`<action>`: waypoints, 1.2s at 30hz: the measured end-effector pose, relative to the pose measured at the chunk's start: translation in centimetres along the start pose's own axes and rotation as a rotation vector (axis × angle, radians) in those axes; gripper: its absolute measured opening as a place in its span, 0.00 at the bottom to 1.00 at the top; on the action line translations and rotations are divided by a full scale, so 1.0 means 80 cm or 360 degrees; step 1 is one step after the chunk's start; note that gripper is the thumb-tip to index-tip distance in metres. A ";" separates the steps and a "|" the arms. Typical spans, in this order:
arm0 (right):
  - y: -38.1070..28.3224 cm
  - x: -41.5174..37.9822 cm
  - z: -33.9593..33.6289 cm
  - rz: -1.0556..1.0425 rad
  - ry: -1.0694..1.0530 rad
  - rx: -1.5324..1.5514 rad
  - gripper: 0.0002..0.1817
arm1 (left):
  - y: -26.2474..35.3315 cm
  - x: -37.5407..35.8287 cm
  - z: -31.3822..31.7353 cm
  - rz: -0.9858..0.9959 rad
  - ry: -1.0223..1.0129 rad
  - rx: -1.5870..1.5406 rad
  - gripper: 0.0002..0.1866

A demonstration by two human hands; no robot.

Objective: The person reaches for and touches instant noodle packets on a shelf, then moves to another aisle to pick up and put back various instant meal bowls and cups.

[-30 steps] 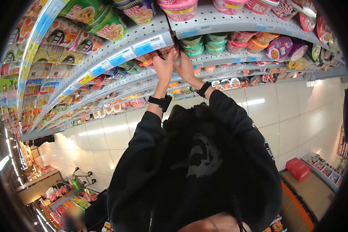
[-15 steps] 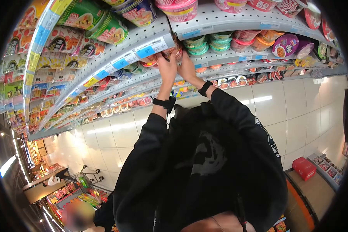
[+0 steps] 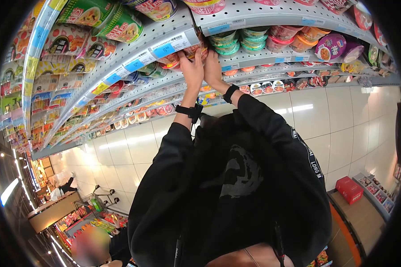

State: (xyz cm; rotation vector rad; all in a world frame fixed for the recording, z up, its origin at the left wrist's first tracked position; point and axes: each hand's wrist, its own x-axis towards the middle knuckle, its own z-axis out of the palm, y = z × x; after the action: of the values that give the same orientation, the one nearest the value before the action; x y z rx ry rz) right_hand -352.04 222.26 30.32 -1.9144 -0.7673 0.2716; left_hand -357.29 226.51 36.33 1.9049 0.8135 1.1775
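Both my hands reach up to a shelf of cup noodles under a row of price tags. My left hand (image 3: 192,71) has its fingers curled on a reddish-brown noodle cup (image 3: 198,52), the thumb toward its left side. On the cup's right side lies my right hand (image 3: 212,70), its fingertips partly hidden under the shelf edge. Red cups (image 3: 169,61) stand just left of my left hand, and green cups (image 3: 227,43) stand right of my right hand.
Above is a perforated shelf (image 3: 236,11) with more cups. Purple cups (image 3: 330,48) sit farther right, bagged noodles (image 3: 67,41) at the left. Below are the tiled floor (image 3: 316,129), a red box (image 3: 349,190), a shopping cart (image 3: 103,198) and another person (image 3: 91,244) at lower left.
The view has shifted slightly. My right hand has moved a little lower along the cup's side, and its fingers are straighter. The other person at lower left now has a raised hand showing.
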 end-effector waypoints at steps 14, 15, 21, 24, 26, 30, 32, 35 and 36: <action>-0.007 -0.010 0.004 0.0177 0.0209 0.0160 0.36 | -0.023 -0.002 0.004 -0.0016 -0.0007 -0.0042 0.34; -0.007 -0.009 0.005 0.0163 0.0238 0.0160 0.36 | -0.030 -0.001 0.005 -0.0018 -0.0014 -0.0095 0.34; -0.009 -0.012 0.007 0.0200 0.0264 0.0140 0.38 | -0.043 0.000 0.005 -0.0046 -0.0012 -0.0145 0.35; -0.010 -0.015 0.008 0.0191 0.0273 0.0153 0.39 | -0.030 -0.001 0.000 -0.0093 -0.0072 -0.0105 0.29; -0.009 -0.016 0.007 0.0217 0.0234 0.0165 0.39 | -0.018 -0.001 -0.004 -0.0077 -0.0062 -0.0083 0.29; -0.006 -0.017 0.009 0.0170 0.0253 0.0179 0.40 | -0.006 0.000 -0.007 -0.0071 -0.0055 -0.0134 0.29; -0.005 -0.018 0.012 0.0176 0.0258 0.0177 0.40 | -0.020 0.001 -0.002 -0.0074 -0.0059 -0.0132 0.29; -0.005 -0.018 0.011 0.0171 0.0259 0.0151 0.40 | -0.027 0.000 -0.002 -0.0079 -0.0081 -0.0125 0.28; -0.006 -0.018 0.009 0.0201 0.0228 0.0128 0.40 | -0.029 -0.001 -0.003 -0.0081 -0.0108 -0.0116 0.28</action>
State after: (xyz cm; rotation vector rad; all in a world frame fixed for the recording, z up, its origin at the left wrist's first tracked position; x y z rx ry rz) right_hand -353.69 222.06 30.20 -1.8860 -0.5338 0.2363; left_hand -357.85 227.75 34.42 1.8440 0.7676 1.0914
